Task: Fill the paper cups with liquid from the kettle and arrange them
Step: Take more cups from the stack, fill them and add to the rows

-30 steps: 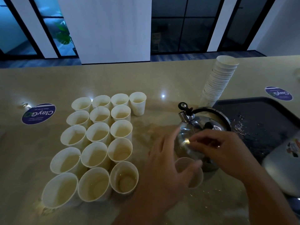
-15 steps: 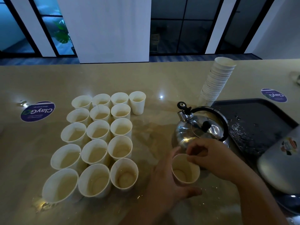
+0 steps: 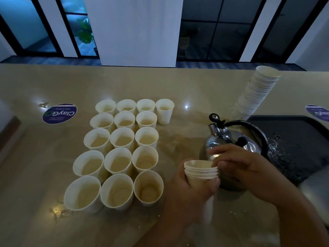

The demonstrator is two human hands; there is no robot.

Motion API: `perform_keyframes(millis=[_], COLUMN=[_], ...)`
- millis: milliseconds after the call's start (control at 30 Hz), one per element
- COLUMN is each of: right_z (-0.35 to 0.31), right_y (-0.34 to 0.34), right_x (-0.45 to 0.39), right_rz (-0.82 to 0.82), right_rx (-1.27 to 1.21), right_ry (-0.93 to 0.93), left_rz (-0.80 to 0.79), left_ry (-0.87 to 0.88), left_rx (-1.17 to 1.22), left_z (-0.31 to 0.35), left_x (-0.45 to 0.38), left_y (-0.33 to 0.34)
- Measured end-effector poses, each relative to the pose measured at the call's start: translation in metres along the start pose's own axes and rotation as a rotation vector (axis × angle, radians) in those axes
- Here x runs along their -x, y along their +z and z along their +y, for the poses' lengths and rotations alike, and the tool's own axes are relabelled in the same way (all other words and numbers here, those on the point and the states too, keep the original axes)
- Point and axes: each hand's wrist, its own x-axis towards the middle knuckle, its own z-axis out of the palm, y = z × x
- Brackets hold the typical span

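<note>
My left hand (image 3: 187,191) grips a short nested stack of white paper cups (image 3: 201,172), held upright in front of the steel kettle (image 3: 231,139). The fingers of my right hand (image 3: 238,164) pinch the stack's top rim. The kettle stands on the beige counter (image 3: 178,86) with its black handle arched over it, partly hidden by my right hand. To the left, several filled paper cups (image 3: 122,150) stand in a tight grid of three columns, with one more cup (image 3: 164,111) at the far right of the back row.
A tall leaning stack of empty paper cups (image 3: 256,93) rises behind the kettle. A wet black tray (image 3: 293,139) lies at the right. Round purple stickers (image 3: 59,113) mark the counter at left and right (image 3: 316,112).
The cup stack has risen off the counter in my left hand and now shows several nested rims. My right hand has moved from the kettle's body to the stack's rim.
</note>
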Motion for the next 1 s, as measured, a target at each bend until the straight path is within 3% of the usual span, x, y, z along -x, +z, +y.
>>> perform_keyframes(millis=[167,400,533,833,1000], right_z=[-0.005,-0.010,0.001,0.000,-0.009], right_y=[0.004,0.005,0.013,0.016,-0.007], right_x=[-0.004,-0.005,-0.006,-0.008,-0.011], right_rz=[0.009,-0.031,-0.012,0.060,0.269], right_rx=[-0.110,0.098,0.037,-0.100,-0.032], right_ry=[-0.025,-0.071,-0.025,-0.106,-0.086], left_rz=[-0.038,-0.078,-0.106,-0.166,-0.201], left_ry=[-0.099,-0.157,-0.159,-0.130,-0.166], left_rx=[0.012,0.058,0.022,0.020,-0.089], left_z=[0.002,0.012,0.013,0.017,0.011], left_x=[0.004,0.001,-0.005,-0.009,-0.007], left_y=[0.000,-0.006,-0.007,-0.011,-0.017])
